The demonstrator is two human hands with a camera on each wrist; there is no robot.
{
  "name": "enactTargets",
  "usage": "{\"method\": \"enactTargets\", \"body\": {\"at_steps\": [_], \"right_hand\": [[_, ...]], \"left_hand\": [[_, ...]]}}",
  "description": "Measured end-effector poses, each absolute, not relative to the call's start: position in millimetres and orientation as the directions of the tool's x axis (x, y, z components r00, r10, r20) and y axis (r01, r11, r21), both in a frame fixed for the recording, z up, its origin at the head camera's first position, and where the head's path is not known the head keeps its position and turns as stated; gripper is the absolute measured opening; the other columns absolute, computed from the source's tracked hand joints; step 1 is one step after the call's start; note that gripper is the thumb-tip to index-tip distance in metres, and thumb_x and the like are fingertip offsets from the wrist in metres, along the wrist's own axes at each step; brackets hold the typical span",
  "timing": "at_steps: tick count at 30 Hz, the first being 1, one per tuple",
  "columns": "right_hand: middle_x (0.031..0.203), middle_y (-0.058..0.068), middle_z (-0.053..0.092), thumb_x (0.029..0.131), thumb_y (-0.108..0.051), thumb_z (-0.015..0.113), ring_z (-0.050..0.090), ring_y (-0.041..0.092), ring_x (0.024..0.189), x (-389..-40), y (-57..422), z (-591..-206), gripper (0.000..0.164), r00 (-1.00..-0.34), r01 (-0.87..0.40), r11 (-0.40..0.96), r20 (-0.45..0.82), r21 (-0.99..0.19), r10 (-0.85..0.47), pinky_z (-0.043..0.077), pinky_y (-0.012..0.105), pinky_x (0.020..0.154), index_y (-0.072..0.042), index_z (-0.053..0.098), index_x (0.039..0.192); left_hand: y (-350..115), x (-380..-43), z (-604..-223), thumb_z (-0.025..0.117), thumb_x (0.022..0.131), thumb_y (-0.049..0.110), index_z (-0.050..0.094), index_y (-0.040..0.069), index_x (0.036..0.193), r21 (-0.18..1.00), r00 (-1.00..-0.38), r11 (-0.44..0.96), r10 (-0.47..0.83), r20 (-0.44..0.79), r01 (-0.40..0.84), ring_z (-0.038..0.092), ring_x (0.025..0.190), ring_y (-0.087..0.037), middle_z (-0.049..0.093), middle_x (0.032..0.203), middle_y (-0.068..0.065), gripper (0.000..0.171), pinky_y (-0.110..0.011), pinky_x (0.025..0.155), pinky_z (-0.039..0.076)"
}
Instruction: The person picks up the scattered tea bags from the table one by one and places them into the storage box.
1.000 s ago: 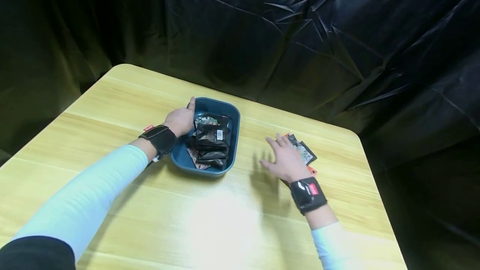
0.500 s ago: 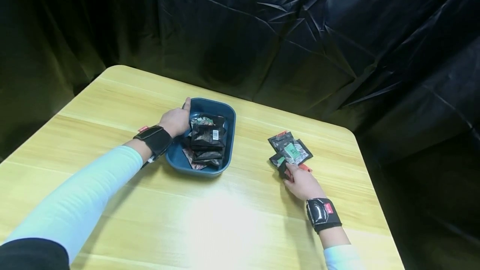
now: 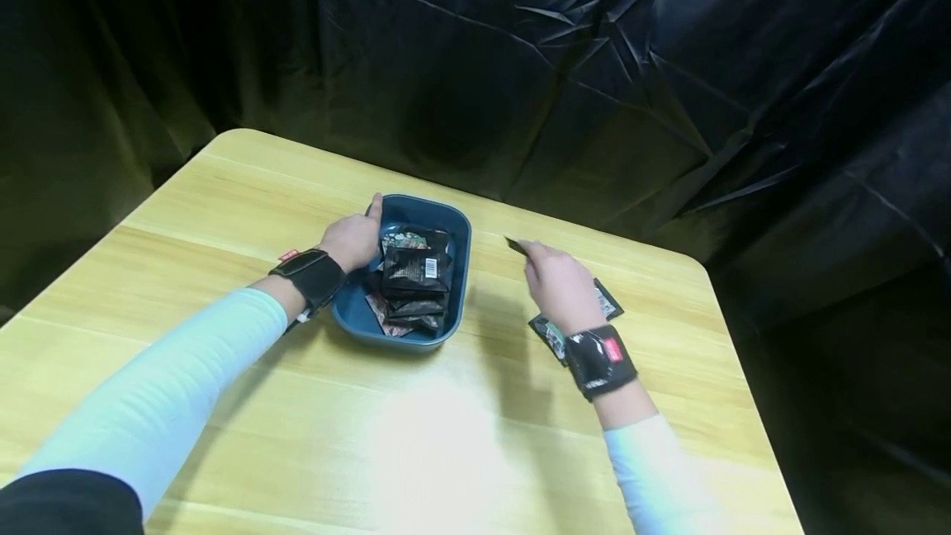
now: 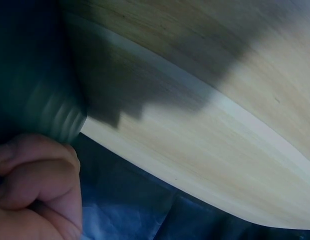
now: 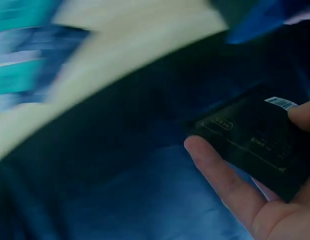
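Observation:
A dark blue plastic bin [image 3: 466,271] stands on the table, holding a pile of black sachets [image 3: 416,271]. My left hand [image 3: 352,240] grips the bin's left wall near its far corner; the left wrist view shows curled fingers [image 4: 44,180] against the wall's outside. Raised over the table to the right of the bin, my right hand [image 3: 560,283] pinches a flat black sachet [image 5: 245,135] with a white barcode label between thumb and fingers. Below that hand lie more sachets [image 3: 551,337], partly hidden by it; they look blurred, with green patches, in the right wrist view.
The light wood table [image 3: 260,403] has a rounded far edge close behind the bin. A crumpled black sheet [image 3: 475,64] hangs behind it. Glare covers the table's near middle.
My right hand reached down to the loose sachets on the right, took one, and lifted it up and toward the bin. My left hand has stayed on the bin.

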State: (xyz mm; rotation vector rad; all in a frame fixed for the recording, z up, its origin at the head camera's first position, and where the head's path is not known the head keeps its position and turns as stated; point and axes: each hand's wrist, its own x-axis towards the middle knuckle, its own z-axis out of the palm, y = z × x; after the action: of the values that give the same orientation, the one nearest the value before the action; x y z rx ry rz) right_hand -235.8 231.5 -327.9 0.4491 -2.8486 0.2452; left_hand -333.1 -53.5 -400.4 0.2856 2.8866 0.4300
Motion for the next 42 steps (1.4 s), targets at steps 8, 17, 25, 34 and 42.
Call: {"method": "enactTargets", "body": {"at_steps": [8, 17, 25, 34, 42], "right_hand": [[0.122, 0.009, 0.063, 0.093, -0.014, 0.053, 0.061, 0.023, 0.112, -258.1, 168.3, -306.2, 0.033, -0.862, -0.410, 0.912, 0.333, -0.013, -0.383, 0.050, 0.036, 0.089, -0.011, 0.061, 0.124], [0.153, 0.007, 0.027, 0.083, -0.055, 0.060, 0.030, 0.031, 0.140, -259.4, 146.6, -313.5, 0.072, -0.896, -0.442, 0.888, 0.093, -0.127, -0.433, 0.033, 0.058, 0.103, -0.026, 0.036, 0.145], [0.156, 0.011, 0.018, 0.085, -0.059, 0.052, 0.021, 0.032, 0.143, -249.1, 199.6, -337.9, 0.075, -0.958, -0.252, 0.940, -0.081, -0.230, -0.277, 0.025, 0.061, 0.106, -0.023, 0.031, 0.147], [0.143, 0.029, 0.036, 0.085, -0.041, 0.062, 0.043, 0.046, 0.124, -224.6, 291.0, -392.9, 0.076, -0.956, 0.045, 0.990, -0.292, -0.130, 0.005, 0.037, 0.056, 0.100, 0.002, 0.035, 0.142], [0.098, 0.023, 0.066, 0.081, -0.010, 0.059, 0.065, 0.038, 0.084, -212.0, 292.6, -423.0, 0.038, -0.995, -0.096, 0.995, -0.020, 0.032, -0.095, 0.050, 0.049, 0.065, 0.004, 0.057, 0.116]], "left_hand": [[-48.5, -331.2, -404.2, 0.043, 0.091, 0.003, -0.002, 0.001, 0.150, 0.317, -0.961, 0.935, 0.222, -0.164, 0.161, 0.042, 0.046, -0.015, 0.042, 0.054, -0.002, 0.074, -0.026, 0.044, 0.031], [-48.4, -333.2, -405.6, 0.046, 0.090, 0.003, -0.002, 0.001, 0.150, 0.319, -0.960, 0.935, 0.219, -0.172, 0.156, 0.046, 0.051, -0.018, 0.046, 0.057, -0.003, 0.077, -0.028, 0.046, 0.035], [-48.6, -335.2, -405.2, 0.047, 0.089, 0.004, -0.003, 0.000, 0.150, 0.313, -0.963, 0.936, 0.217, -0.161, 0.159, 0.045, 0.049, -0.017, 0.046, 0.056, -0.003, 0.078, -0.028, 0.045, 0.035], [-50.2, -338.9, -403.0, 0.050, 0.090, 0.007, -0.004, 0.002, 0.150, 0.313, -0.962, 0.938, 0.208, -0.177, 0.146, 0.049, 0.053, -0.019, 0.047, 0.059, -0.004, 0.081, -0.029, 0.046, 0.036], [-52.9, -336.0, -400.6, 0.050, 0.090, 0.007, -0.005, 0.002, 0.150, 0.308, -0.960, 0.941, 0.203, -0.191, 0.138, 0.048, 0.052, -0.019, 0.046, 0.059, -0.004, 0.081, -0.028, 0.047, 0.035]]}}
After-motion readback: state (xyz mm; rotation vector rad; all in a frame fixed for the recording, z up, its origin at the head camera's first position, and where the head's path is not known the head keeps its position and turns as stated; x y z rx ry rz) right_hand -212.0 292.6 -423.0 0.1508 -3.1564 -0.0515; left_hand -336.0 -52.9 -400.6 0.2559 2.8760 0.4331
